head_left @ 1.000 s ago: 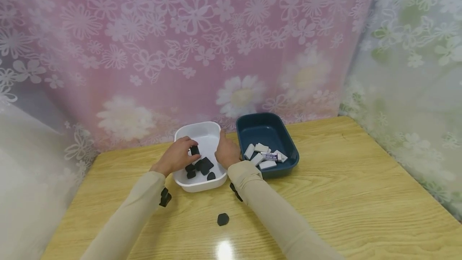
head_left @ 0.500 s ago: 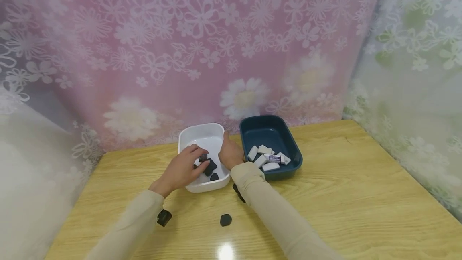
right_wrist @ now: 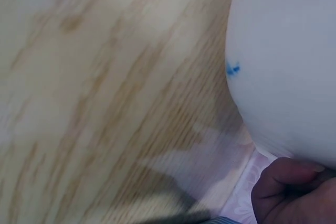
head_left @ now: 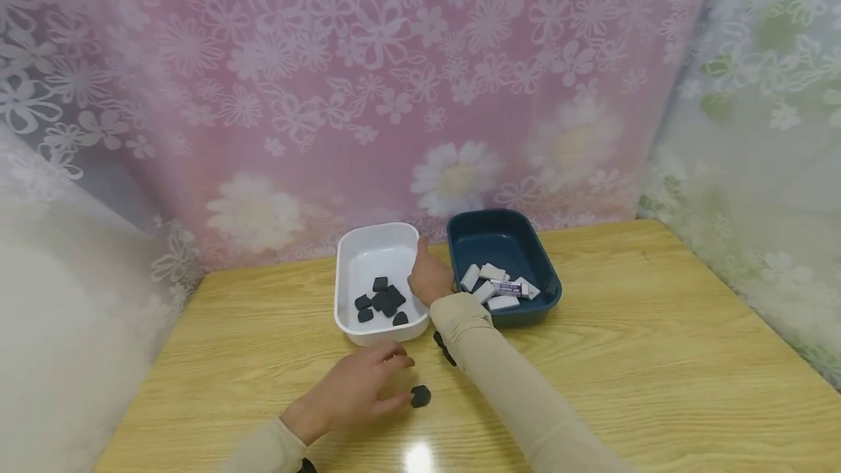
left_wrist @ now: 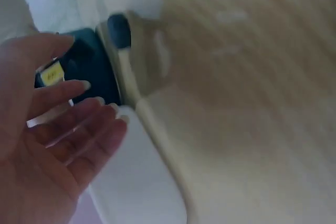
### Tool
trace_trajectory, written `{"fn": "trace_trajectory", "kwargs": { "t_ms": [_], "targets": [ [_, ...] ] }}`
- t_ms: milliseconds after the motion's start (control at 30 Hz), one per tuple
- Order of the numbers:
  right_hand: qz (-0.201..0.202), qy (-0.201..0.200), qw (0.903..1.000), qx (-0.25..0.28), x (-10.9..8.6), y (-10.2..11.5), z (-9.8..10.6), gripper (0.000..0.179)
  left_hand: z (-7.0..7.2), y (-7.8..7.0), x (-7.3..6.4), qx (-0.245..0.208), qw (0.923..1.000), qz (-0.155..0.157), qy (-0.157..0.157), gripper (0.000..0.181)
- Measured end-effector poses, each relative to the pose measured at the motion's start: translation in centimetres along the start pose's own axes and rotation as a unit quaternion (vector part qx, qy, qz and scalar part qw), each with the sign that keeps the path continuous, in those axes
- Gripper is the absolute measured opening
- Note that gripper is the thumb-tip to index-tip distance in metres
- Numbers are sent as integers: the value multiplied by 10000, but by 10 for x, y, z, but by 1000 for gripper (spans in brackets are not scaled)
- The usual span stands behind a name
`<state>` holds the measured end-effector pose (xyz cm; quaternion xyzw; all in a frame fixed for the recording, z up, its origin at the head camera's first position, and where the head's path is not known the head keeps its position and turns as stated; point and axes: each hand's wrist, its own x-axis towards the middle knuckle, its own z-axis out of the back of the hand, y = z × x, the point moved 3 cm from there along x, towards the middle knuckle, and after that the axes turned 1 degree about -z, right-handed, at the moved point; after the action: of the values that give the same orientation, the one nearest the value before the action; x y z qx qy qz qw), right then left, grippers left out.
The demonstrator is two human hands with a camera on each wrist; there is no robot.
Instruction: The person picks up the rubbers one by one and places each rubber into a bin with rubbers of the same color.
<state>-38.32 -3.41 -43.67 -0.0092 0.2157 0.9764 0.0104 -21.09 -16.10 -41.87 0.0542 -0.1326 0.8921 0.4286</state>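
Observation:
My left hand [head_left: 358, 394] is over the wood table with fingers apart and nothing in them. Its thumb tip is at a small dark, many-sided piece [head_left: 421, 395]; whether they touch I cannot tell. In the left wrist view the left hand [left_wrist: 58, 124] has loosely extended fingers, and the dark piece [left_wrist: 119, 31] lies beyond them. My right hand [head_left: 430, 277] grips the right rim of a white plastic tub [head_left: 346, 276], curled fingers showing beside the tub [right_wrist: 289, 66] in the right wrist view. Several black chunks [head_left: 389, 299] lie in the tub.
A dark blue tub [head_left: 550, 290] stands right of the white one, holding several white erasers [head_left: 504, 303] and one with a printed purple sleeve [head_left: 507, 288]. Both tubs are near the table's back edge, before a pink floral curtain [head_left: 368, 108].
My left hand has left the white tub, letting a black chunk stay there, and come toward me to the dark piece on the table. The right hand keeps its hold on the rim.

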Motion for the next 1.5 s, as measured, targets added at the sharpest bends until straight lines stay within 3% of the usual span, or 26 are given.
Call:
{"fn": "trace_trajectory", "kwargs": {
  "t_ms": [167, 367, 767, 1067, 1300, 1500],
  "targets": [
    [-39, 24, 10000, 35, 0, -1, 1, 72, -15, -11, 3, 155, 9991, -167, 362, 29],
    [-22, 25, 10000, 18, -1, 0, 1, 71, -25, -17, 5, 445, 9979, -418, 206, 11],
    [44, 63, 9999, -109, -3, 3, 4, 72, -27, -22, 15, 179, 9992, 15, 360, 3],
    [14, 60, 10000, -62, -2, 1, 2, 72, -22, -28, 20, 400, 9985, 153, 355, 7],
    [13, 99, 9999, -104, -2, 2, 2, 73, -25, -27, 19, 433, 9981, 74, 422, 6],
    [-20, 116, 9998, -132, -1, 2, 1, 74, -23, -21, 16, 130, 9983, -106, 551, 8]
  ]
}}
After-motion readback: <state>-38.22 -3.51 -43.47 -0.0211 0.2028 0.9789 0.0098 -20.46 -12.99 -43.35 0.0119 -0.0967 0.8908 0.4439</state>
